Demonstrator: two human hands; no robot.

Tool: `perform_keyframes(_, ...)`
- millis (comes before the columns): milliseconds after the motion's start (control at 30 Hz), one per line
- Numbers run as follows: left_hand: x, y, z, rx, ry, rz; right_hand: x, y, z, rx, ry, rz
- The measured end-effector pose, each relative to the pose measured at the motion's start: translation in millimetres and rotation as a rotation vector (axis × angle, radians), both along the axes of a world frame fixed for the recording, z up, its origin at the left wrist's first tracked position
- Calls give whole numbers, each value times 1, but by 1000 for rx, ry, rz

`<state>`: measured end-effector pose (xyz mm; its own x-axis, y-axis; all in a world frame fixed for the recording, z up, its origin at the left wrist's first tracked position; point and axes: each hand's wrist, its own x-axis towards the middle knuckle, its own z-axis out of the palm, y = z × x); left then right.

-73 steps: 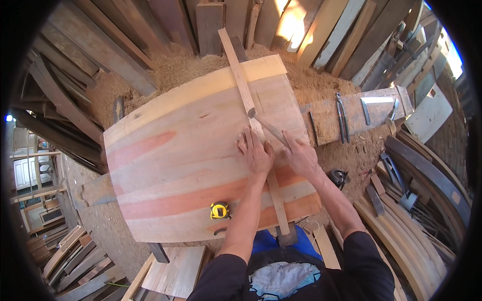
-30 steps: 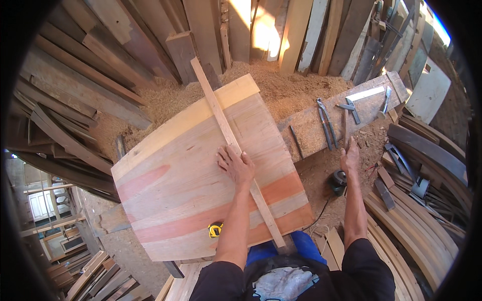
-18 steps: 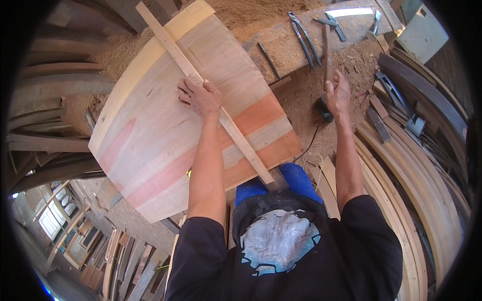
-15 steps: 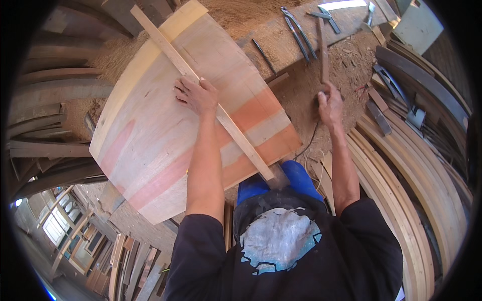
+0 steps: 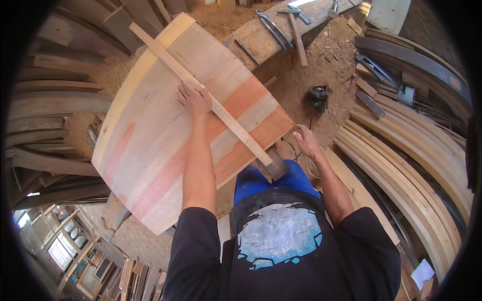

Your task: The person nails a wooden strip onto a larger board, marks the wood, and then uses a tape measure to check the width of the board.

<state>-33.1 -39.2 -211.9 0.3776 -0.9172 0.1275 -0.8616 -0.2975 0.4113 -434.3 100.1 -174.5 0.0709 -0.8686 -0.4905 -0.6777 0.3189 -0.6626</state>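
Observation:
A broad pale plywood panel (image 5: 155,130) with orange and pink streaks lies tilted before me. Across it runs a long narrow wooden strip (image 5: 231,120), its near end reaching past the panel's edge over my lap. My left hand (image 5: 195,100) presses on the strip from above, fingers on its left side and thumb by its right edge. My right hand (image 5: 307,141) is beside the panel's right corner, fingers partly bent and apart, with nothing visible in them. Whether its fingertips touch the corner, I cannot tell.
On the sawdust-covered bench (image 5: 321,20) lie a hammer (image 5: 297,42), pliers (image 5: 273,30) and a thin dark rod (image 5: 246,51). A dark corded power tool (image 5: 319,96) sits right of the panel. Long boards (image 5: 401,175) are stacked at right, curved-looking timbers (image 5: 60,103) at left.
My right hand has let go of the hammer handle and come back toward me to the panel's right corner, uncovering the power tool. My left hand stays on the strip.

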Motion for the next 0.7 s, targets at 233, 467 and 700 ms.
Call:
perform_keyframes(233, -59, 67, 17, 49, 73, -135, -24, 51, -10, 9, 81, -55)
perform_keyframes(467, -87, 104, 19, 288, -114, -118, -61, 176, -61, 246, 125, -185)
perform_keyframes(700, -83, 87, 65, 629, 13, -299, -99, 282, -89, 386, 111, -443)
